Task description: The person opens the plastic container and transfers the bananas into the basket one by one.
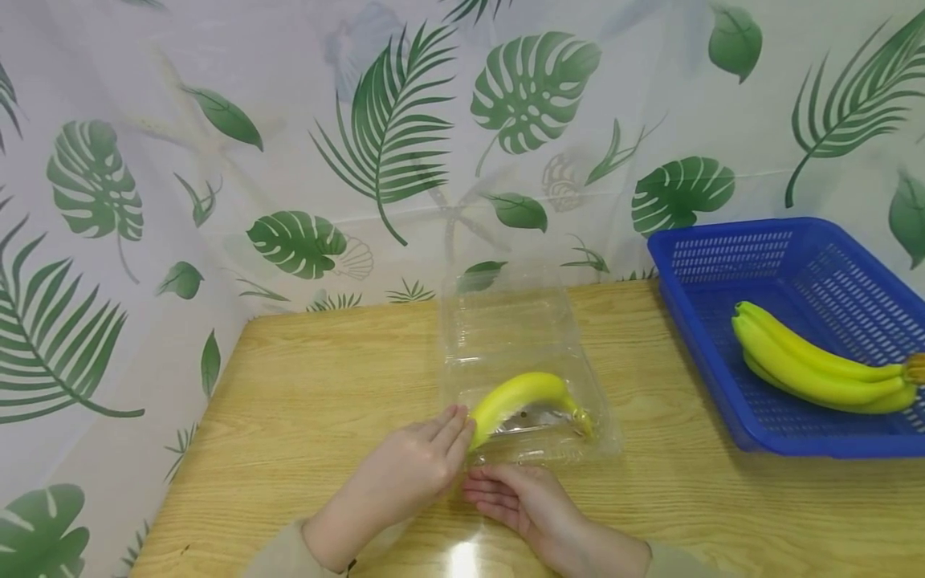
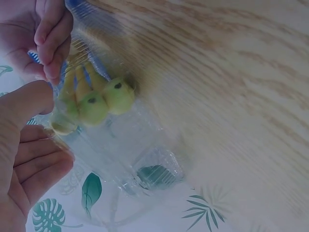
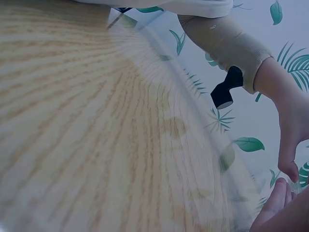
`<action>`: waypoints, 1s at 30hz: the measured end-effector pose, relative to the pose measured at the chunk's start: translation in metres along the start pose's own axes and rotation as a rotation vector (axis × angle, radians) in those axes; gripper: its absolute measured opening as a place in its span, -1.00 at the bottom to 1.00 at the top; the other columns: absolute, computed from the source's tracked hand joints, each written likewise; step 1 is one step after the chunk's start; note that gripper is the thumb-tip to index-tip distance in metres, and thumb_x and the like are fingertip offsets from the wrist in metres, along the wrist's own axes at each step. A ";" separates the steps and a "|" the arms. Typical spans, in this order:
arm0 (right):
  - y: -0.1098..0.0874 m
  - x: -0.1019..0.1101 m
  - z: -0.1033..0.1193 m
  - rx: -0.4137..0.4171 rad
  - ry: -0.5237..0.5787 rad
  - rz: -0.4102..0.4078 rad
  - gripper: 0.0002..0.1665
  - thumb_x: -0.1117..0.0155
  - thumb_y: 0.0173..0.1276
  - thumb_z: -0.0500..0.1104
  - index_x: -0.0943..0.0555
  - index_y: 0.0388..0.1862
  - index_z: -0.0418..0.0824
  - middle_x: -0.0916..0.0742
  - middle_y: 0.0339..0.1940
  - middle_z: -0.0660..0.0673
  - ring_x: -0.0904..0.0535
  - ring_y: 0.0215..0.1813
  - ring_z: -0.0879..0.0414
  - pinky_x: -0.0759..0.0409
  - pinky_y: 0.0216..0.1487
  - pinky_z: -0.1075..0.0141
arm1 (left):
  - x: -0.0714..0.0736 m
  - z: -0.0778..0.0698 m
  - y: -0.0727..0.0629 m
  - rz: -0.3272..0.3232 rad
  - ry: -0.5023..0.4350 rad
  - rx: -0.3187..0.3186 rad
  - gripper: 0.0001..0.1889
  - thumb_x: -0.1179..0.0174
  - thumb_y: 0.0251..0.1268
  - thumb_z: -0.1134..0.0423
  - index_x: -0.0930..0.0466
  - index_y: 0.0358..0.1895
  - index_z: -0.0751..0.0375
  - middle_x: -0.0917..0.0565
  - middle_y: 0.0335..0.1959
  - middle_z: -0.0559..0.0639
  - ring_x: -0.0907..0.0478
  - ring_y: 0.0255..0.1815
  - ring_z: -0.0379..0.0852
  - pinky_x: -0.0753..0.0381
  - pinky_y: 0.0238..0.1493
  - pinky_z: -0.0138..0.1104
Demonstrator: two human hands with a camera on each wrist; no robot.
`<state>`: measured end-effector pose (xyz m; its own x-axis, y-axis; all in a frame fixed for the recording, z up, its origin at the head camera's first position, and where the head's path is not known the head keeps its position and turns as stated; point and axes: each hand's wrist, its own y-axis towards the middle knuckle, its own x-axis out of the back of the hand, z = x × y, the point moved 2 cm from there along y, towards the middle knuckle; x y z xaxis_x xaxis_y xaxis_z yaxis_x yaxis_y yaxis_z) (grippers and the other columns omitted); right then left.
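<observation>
A yellow bunch of bananas [image 1: 523,395] lies in the near half of a clear plastic clamshell container [image 1: 600,437], whose other half is folded back toward the wall. My left hand [image 1: 426,453] is at the container's near left corner, with fairly straight fingertips right at the banana tips. In the left wrist view, three banana ends [image 2: 92,107] show beside that hand's thumb and fingers. My right hand [image 1: 527,506] is at the container's near edge, palm turned inward and fingers loosely bent. Only part of the right hand [image 3: 277,205] shows in the right wrist view.
At the right stands a blue plastic basket [image 1: 694,353] with another bunch of bananas [image 1: 824,369] in it. The wood-grain table [image 1: 325,385] meets a leaf-printed sheet [image 1: 347,265] at the back and left.
</observation>
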<state>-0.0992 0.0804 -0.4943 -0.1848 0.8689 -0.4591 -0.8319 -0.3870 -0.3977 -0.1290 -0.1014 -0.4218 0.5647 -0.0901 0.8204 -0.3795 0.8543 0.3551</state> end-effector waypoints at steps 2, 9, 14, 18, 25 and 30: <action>0.000 0.001 0.000 0.000 -0.004 -0.001 -0.55 -0.09 0.66 -0.17 -0.59 0.24 -0.54 -0.86 0.03 -0.19 -0.83 0.03 0.12 -0.80 0.23 0.27 | -0.001 0.000 0.000 0.009 0.027 -0.017 -0.69 -0.27 0.42 0.36 -0.74 0.18 0.29 -0.81 0.16 0.16 -0.81 0.16 -0.04 -0.83 0.07 -0.38; -0.001 0.002 0.001 0.001 -0.007 -0.006 -0.57 -0.12 0.65 -0.16 -0.61 0.21 -0.51 -0.87 0.03 -0.21 -0.84 0.03 0.11 -0.80 0.23 0.27 | -0.004 0.000 -0.001 -0.032 0.050 -0.055 -0.69 -0.34 0.35 0.34 -0.77 0.13 0.27 -0.83 0.10 0.13 -0.83 0.10 -0.06 -0.83 0.03 -0.39; -0.001 0.001 0.002 0.005 0.015 -0.006 -0.61 -0.14 0.63 -0.18 -0.65 0.17 -0.47 -0.88 -0.03 -0.17 -0.85 -0.02 0.14 -0.81 0.21 0.28 | -0.004 0.000 -0.003 -0.071 0.011 -0.043 -0.71 -0.08 0.56 0.40 -0.77 0.12 0.29 -0.83 0.09 0.15 -0.84 0.08 -0.04 -0.84 -0.01 -0.38; -0.002 0.001 0.002 0.001 0.024 -0.001 -0.62 -0.14 0.64 -0.17 -0.65 0.17 -0.45 -0.88 -0.04 -0.14 -0.84 -0.02 0.15 -0.81 0.21 0.29 | -0.005 0.002 -0.004 -0.084 -0.019 -0.034 -0.63 0.09 0.67 0.37 -0.75 0.15 0.30 -0.82 0.11 0.17 -0.83 0.11 -0.01 -0.84 0.01 -0.38; -0.001 0.003 0.002 -0.018 0.056 0.013 -0.63 -0.10 0.68 -0.17 -0.62 0.20 -0.43 -0.88 -0.05 -0.09 -0.83 0.00 0.14 -0.80 0.23 0.30 | -0.006 0.006 -0.007 -0.086 -0.074 -0.030 -0.51 -0.50 0.22 0.20 -0.72 0.20 0.29 -0.79 0.18 0.18 -0.80 0.18 0.00 -0.82 0.12 -0.34; -0.001 0.004 0.002 -0.025 0.066 0.030 -0.62 -0.10 0.68 -0.18 -0.61 0.23 -0.43 -0.87 -0.05 -0.09 -0.83 0.02 0.14 -0.79 0.24 0.30 | -0.007 0.007 -0.008 -0.102 -0.090 -0.032 -0.44 -0.57 0.17 0.07 -0.73 0.20 0.25 -0.79 0.19 0.16 -0.79 0.20 -0.01 -0.81 0.16 -0.33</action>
<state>-0.0999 0.0850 -0.4947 -0.1737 0.8347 -0.5226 -0.8131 -0.4209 -0.4021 -0.1353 -0.1110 -0.4267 0.5304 -0.2223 0.8181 -0.2990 0.8539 0.4259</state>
